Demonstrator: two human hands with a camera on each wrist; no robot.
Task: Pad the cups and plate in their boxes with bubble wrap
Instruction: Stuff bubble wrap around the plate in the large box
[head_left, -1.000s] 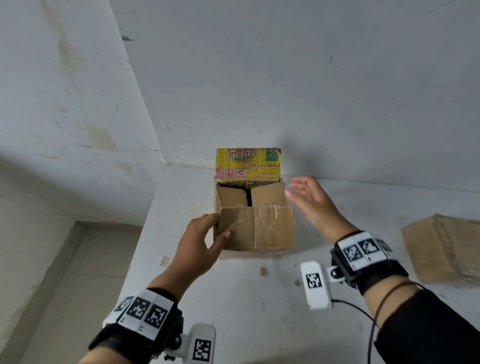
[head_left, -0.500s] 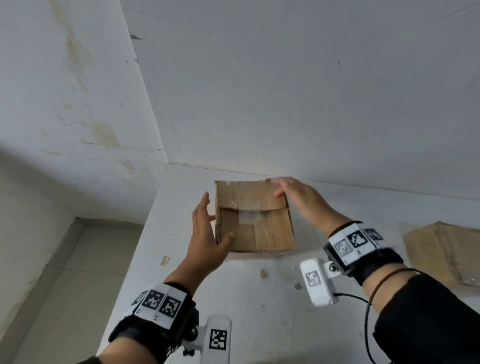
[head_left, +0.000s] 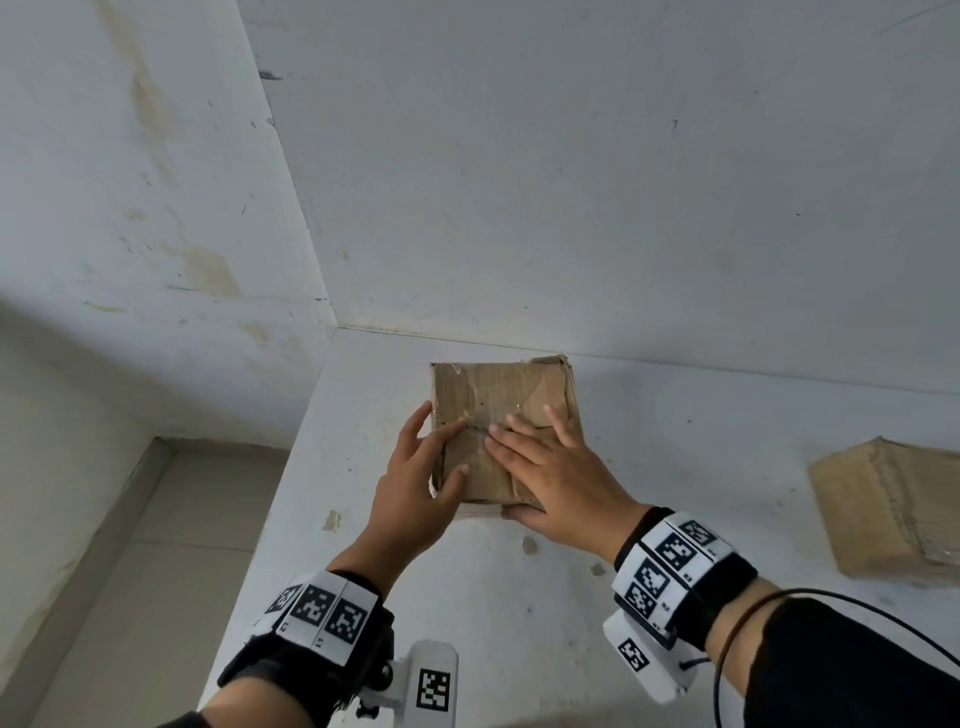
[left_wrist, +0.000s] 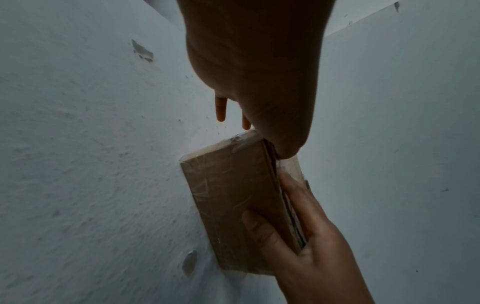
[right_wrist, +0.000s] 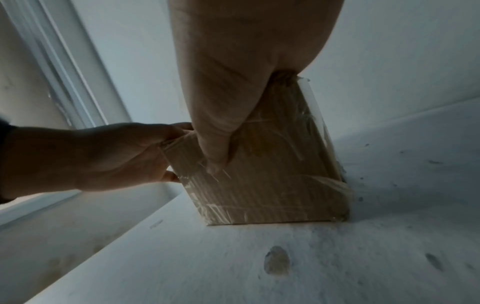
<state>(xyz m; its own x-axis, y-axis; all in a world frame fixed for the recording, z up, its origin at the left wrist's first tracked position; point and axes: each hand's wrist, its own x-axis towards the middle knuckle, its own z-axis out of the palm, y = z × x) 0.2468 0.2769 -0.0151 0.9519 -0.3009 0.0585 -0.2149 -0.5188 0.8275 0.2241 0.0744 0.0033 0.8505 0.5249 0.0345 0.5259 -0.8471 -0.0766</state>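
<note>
Small brown cardboard box (head_left: 506, 415) with tape-glossed flaps, centre of the head frame, on the white table (head_left: 519, 623) near the wall corner. Right hand (head_left: 558, 467) flat on the closed top, fingers straight, thumb down the front face. Left hand (head_left: 415, 478) cupped round the left edge, thumb on the lid. Probably closing the flaps: press evenly along the centre seam, steady the side, avoid crushing hidden contents. Second brown box (head_left: 888, 509) at right edge.
</note>
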